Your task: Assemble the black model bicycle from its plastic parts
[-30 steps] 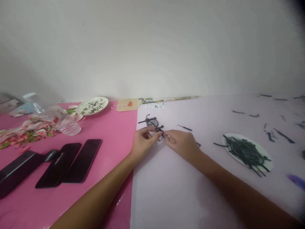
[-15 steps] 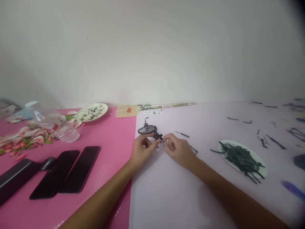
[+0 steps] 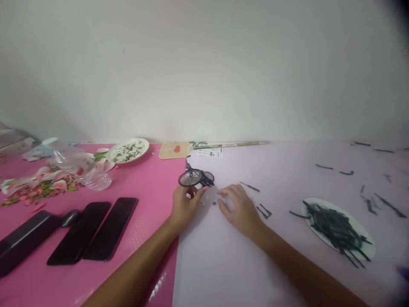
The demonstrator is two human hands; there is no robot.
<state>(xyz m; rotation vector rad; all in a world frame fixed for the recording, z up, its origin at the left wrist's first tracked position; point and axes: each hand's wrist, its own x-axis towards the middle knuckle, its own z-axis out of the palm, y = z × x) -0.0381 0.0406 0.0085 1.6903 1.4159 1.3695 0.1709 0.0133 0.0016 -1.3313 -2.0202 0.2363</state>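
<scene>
A small model bicycle (image 3: 191, 178) with black wheels and a raised handlebar is held by my left hand (image 3: 186, 207), thumb and fingers closed on its lower part. My right hand (image 3: 238, 207) is apart from it on the right, fingers spread and curved over the white surface. A small dark round piece (image 3: 214, 204) lies between my hands, with a tiny bit near my left thumb. Behind my right hand lies a thin screwdriver-like tool (image 3: 250, 186). A black forked part (image 3: 264, 211) rests by my right wrist.
At right, a white plate (image 3: 307, 226) holds dark green strips, with several black parts (image 3: 390, 205) beyond it. At left are two phones (image 3: 110, 229), a black box-like object (image 3: 28, 236), a clear bottle (image 3: 75, 164), petal-like pieces (image 3: 41, 185) and another plate (image 3: 147, 146).
My right hand has come away from the model bicycle and opened. The bicycle has turned in my left hand, so both wheels show. The view has shifted slightly left.
</scene>
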